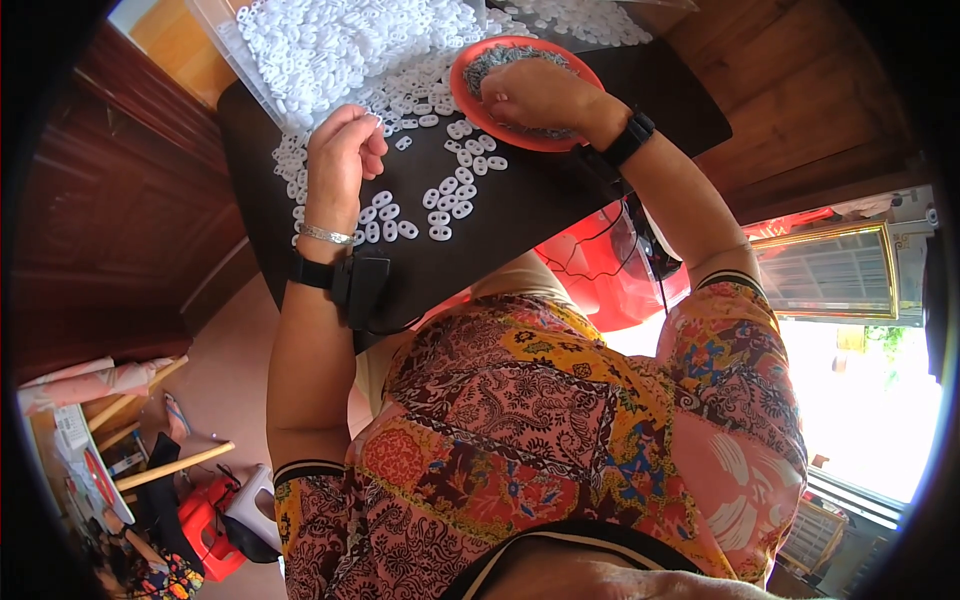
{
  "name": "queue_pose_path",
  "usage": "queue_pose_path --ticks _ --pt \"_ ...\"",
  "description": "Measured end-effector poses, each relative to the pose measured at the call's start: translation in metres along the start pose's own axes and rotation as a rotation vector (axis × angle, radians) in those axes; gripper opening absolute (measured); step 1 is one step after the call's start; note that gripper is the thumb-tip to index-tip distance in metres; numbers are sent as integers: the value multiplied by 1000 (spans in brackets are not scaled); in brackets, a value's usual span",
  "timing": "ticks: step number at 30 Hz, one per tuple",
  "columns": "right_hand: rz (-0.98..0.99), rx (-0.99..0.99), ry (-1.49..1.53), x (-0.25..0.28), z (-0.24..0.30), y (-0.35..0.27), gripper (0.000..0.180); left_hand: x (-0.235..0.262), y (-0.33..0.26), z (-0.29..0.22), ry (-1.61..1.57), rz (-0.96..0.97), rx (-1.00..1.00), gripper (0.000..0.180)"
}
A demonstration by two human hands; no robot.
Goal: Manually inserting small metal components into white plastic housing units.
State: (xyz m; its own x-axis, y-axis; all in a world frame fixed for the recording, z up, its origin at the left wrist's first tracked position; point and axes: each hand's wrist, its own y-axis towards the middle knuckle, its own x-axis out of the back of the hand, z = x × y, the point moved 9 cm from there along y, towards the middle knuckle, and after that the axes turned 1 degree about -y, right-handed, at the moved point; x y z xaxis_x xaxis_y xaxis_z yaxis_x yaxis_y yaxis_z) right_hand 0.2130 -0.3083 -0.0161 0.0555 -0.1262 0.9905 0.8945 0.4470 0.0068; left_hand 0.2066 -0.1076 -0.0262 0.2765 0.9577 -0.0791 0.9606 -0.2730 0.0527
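Note:
My left hand (345,155) is raised above the dark tabletop (470,265), its fingers curled together. A speck of white shows at its fingertips, too small to make out. Below and around it lie loose white oval plastic pieces (388,212), each with two holes. My right hand (540,95) is down in an orange-red bowl (465,100) full of small grey metal pieces that look like screws (490,62). Its fingers are bent inward, and whatever they grip is hidden. More white oval pieces (463,182) are scattered between the left hand and the bowl.
A clear plastic bin (238,65) heaped with white pieces stands at the far left of the table, with another pile (580,20) behind the bowl. Black straps circle both wrists; a cable hangs from the left one's box (362,285). Red stools (205,525) stand on the floor.

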Motion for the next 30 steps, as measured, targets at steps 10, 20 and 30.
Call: queue_pose_path --ticks 10,20,30 --pt "-254 -124 -173 39 -14 -14 28 0 0 3 -12 -15 20 16" --pt "-179 -1 559 42 6 -14 25 -2 1 3 -32 -18 24 16" --pt "-151 28 1361 35 67 14 30 -9 -7 -11 -111 35 -67 16"
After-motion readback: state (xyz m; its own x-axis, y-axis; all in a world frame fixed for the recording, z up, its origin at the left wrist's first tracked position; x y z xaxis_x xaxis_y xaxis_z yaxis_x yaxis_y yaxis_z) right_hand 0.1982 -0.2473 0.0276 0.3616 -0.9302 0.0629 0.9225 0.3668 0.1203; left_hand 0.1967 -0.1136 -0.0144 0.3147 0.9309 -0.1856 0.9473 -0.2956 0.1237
